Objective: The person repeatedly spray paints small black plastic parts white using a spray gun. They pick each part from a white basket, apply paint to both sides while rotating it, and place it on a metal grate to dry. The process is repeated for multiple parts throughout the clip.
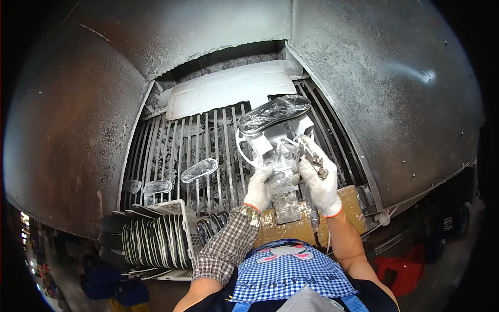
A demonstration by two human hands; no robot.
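Note:
Both my hands wear white knit gloves. My right hand (322, 184) is closed round a paint-crusted spray gun (312, 156), with a hose (314, 218) running down below it. At the near left side of a white-coated stand (283, 182), my left hand (259, 188) has its fingers curled against the edge. The stand carries a dark shoe sole (274, 114) on its top, shiny as if wrapped in clear film, lying tilted beyond both hands. Parts of the gun and of my left fingertips are hidden.
Metal bars (208, 135) form the booth's bed, with several smaller film-covered soles (199, 170) on them. A whitened cardboard sheet (228, 87) lies at the back. Near left, a white plastic basket (188, 229) holds several upright soles. Steel walls (395, 104) enclose the sides.

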